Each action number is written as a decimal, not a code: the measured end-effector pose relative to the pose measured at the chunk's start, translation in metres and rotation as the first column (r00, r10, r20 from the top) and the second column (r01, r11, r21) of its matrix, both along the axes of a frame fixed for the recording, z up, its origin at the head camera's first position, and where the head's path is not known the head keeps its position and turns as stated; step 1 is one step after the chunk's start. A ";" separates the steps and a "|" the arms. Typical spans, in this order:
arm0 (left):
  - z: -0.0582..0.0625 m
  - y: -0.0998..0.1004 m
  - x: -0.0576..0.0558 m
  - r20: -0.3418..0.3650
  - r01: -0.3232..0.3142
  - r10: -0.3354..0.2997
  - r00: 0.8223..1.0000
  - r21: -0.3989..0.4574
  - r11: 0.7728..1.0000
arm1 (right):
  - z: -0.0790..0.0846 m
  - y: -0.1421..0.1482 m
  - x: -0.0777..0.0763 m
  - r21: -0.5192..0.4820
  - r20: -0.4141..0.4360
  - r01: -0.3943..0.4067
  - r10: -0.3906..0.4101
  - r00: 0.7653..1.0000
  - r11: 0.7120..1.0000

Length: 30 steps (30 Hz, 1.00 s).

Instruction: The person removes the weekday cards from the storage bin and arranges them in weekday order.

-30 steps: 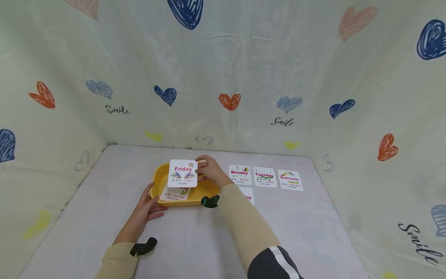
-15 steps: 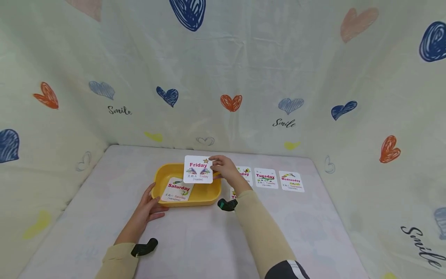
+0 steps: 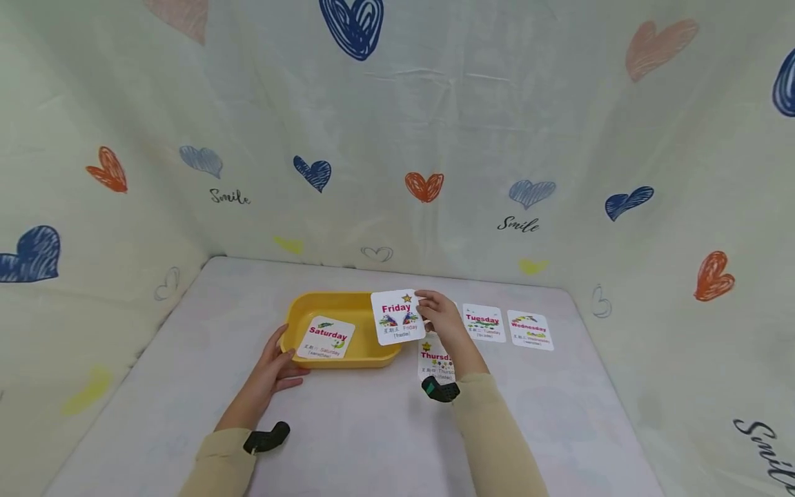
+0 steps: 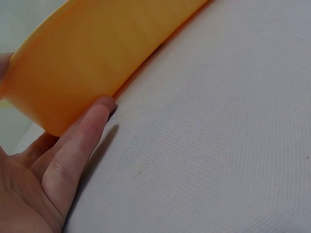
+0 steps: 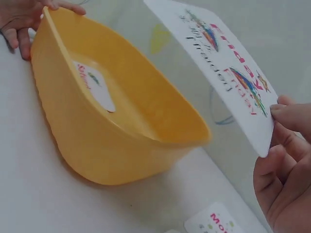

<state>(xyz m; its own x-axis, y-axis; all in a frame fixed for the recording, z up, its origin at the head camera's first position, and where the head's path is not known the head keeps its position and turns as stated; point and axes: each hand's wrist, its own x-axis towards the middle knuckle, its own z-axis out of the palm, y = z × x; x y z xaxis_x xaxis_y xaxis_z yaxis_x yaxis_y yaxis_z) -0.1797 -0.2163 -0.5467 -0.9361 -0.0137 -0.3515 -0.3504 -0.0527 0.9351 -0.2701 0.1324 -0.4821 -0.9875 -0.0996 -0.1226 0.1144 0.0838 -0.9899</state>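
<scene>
My right hand [image 3: 439,314] pinches the Friday card [image 3: 395,319] by its right edge between thumb and fingers, above the right end of the yellow tray [image 3: 366,362]. The right wrist view shows the thumb on the card's printed face. At the tray's left end, my left hand [image 3: 270,367] grips the wall, with a digit over the rim and fingers low on the outside, as the left wrist view shows. Inside the tray lies the Saturday card [image 3: 326,338], face up.
Right of the tray, the Tuesday card [image 3: 484,323] and Wednesday card [image 3: 530,330] lie in a row. The Monday card [image 5: 214,221] is mostly hidden by my right hand in the head view. Nearer me lies the Thursday card [image 3: 435,357], partly covered by my wrist. A heart-printed curtain surrounds the table.
My right hand has carried the Friday card rightward from over the Saturday card to the tray's right end, uncovering Saturday. My left hand stays on the tray. The head view has shifted slightly.
</scene>
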 end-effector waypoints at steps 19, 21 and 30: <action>0.000 0.001 0.000 0.018 0.011 -0.010 1.000 -0.014 1.000 | -0.013 0.050 0.041 -0.117 0.060 0.074 -0.067 0.996 0.990; -0.001 0.000 -0.001 0.015 0.007 -0.007 1.000 -0.008 1.000 | -0.016 0.056 0.044 -0.078 0.058 0.079 -0.074 0.996 0.994; -0.002 -0.001 0.000 0.019 0.022 -0.021 1.000 -0.025 0.999 | -0.030 0.082 0.053 0.129 0.109 0.145 -0.159 0.981 0.981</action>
<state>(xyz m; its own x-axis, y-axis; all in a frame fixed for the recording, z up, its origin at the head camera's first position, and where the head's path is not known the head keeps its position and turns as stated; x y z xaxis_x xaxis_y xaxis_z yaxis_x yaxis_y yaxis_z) -0.1796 -0.2171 -0.5485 -0.9294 -0.0027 -0.3690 -0.3689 -0.0218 0.9292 -0.2176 0.2146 -0.5124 -0.9677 0.0732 -0.2413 0.2506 0.1742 -0.9523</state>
